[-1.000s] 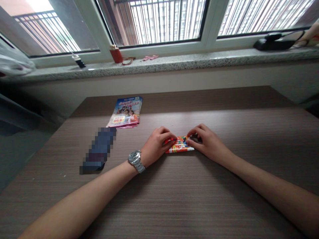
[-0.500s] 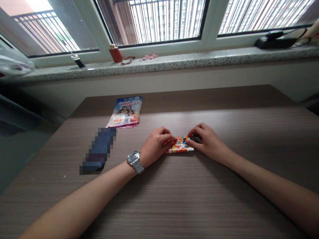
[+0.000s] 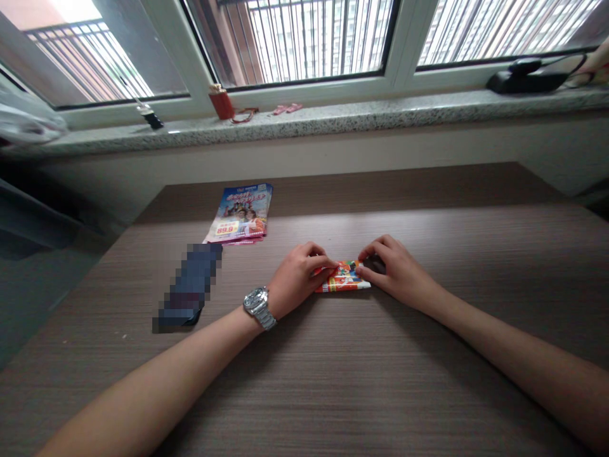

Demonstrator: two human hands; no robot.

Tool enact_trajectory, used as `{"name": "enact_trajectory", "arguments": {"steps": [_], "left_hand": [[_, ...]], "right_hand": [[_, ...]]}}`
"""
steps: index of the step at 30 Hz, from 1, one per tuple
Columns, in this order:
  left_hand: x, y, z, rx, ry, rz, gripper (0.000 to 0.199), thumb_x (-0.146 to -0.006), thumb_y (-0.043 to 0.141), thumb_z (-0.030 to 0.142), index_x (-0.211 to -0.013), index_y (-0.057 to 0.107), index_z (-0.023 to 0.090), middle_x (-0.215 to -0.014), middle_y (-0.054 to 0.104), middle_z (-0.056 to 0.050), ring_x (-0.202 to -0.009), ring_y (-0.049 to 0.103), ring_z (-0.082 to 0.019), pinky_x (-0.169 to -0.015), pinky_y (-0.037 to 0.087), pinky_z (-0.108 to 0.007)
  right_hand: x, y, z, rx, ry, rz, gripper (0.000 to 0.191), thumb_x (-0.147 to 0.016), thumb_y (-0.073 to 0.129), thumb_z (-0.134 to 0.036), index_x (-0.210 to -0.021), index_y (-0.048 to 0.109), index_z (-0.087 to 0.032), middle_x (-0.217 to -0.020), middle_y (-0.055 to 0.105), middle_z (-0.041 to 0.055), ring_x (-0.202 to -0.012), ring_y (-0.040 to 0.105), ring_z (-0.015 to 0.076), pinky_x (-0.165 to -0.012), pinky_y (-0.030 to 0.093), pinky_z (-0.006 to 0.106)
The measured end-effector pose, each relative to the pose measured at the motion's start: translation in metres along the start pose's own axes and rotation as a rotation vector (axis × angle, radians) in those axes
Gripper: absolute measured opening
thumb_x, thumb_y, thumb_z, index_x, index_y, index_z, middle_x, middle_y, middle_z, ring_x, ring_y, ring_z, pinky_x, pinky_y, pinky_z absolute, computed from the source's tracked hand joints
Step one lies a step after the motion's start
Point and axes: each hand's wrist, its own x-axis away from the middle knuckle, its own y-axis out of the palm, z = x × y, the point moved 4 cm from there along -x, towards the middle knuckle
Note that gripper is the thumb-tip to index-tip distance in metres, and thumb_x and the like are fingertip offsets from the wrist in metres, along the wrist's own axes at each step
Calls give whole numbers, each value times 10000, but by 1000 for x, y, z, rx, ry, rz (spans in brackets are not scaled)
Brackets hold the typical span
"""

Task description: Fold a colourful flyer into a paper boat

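Printed paper, long axis running roughly left to right, is flanked equally closely: left end pinched by left hand, right end apparently pinched by right hand.

I seem to be looking into a room in a home, most likely a flat, though an office is not ruled out. A broad white-framed window gives onto dark metal balcony railings, with a pale many-windowed building beyond. On the speckled grey stone sill I see a small red container with a gold-coloured top, little pink objects and a black corded device. Below it stands a brown wood-grain table bearing a stack of glossy colourful leaflets.
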Motion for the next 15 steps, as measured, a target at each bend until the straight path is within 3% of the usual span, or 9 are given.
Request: {"name": "enact_trajectory", "arguments": {"steps": [15], "left_hand": [[1,1,0,-34,34,8,160,-945,630,292,-1022,766,257,-1047,636,-70,-943,583,-198,-838,495,-333]], "right_hand": [[2,-5,-8,-73,-39,12,86,-868,693,-299,-936,707,-248,-967,602,60,-929,607,241,-837,494,400]]}}
